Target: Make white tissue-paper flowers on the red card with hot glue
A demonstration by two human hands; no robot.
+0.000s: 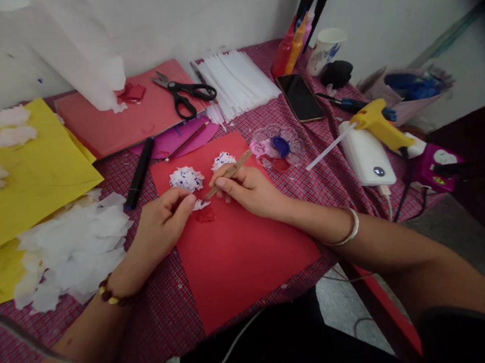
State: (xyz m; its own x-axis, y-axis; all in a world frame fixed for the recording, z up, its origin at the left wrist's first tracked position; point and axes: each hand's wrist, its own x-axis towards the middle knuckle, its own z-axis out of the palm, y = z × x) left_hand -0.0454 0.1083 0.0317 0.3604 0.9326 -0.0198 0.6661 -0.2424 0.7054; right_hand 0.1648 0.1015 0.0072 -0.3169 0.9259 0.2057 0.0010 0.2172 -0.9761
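A red paper sheet (248,254) lies on the table under both hands. My right hand (245,187) pinches a flat wooden stick (238,164), its lower end close to the paper. My left hand (165,215) has thumb and index finger pressed together at a small white paper piece (201,205). Just below that piece is a glossy dark red patch (205,215) on the sheet. Two ruffled white paper flowers with blue specks sit higher up: one flower (187,178) beside my left hand, the other flower (223,160) partly behind my right.
White paper pieces (79,244) are heaped at left by yellow sheets (37,192). Black scissors (183,94), a black marker (140,175) and white sticks (239,84) lie behind. To the right are a paint palette (294,144), phone (300,97), yellow glue gun (383,128) and power bank (366,158).
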